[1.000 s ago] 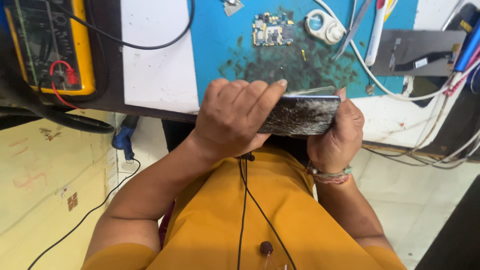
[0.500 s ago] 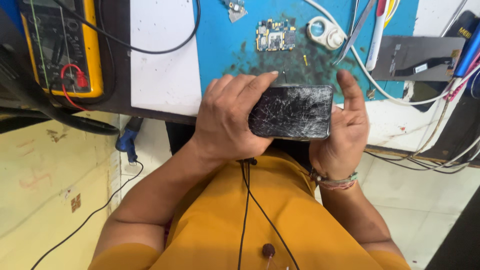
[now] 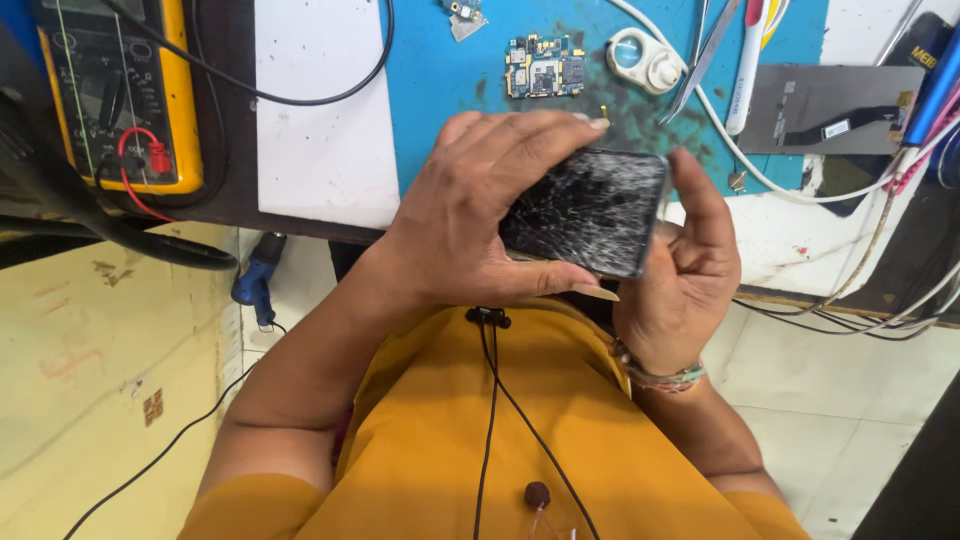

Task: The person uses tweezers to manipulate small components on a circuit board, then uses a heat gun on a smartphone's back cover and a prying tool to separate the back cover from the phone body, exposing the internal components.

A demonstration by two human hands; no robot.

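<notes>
A: Where's the phone (image 3: 590, 212) just now?

B: Up off the counter (image 3: 320, 150), held in front of the chest. The left hand (image 3: 470, 215) is closed over its left end, fingers on top, thumb underneath. The right hand (image 3: 690, 270) cups the right end from about four o'clock, thumb standing up along the edge.

A: The glass looks bad.

B: Cracked all over. So I'd say grip by the edges and the frame, not the face. Pressing on the middle could shed splinters or bend the body.

A: And if it needs turning?

B: Let one hand hold firm while the other shifts, and stay over the blue mat (image 3: 440, 90) at twelve o'clock, so a slip lands soft. The circuit board (image 3: 545, 68) sits there too, just beyond the fingertips, with the tweezers (image 3: 700, 60) at one o'clock. I'd keep clear of both.

A: Anything to snag on?

B: The white cable (image 3: 790, 185) runs close at two o'clock, and the thin black cord (image 3: 490, 400) hangs down the shirt at six. The yellow meter (image 3: 110, 95) at ten o'clock is well apart.
</notes>
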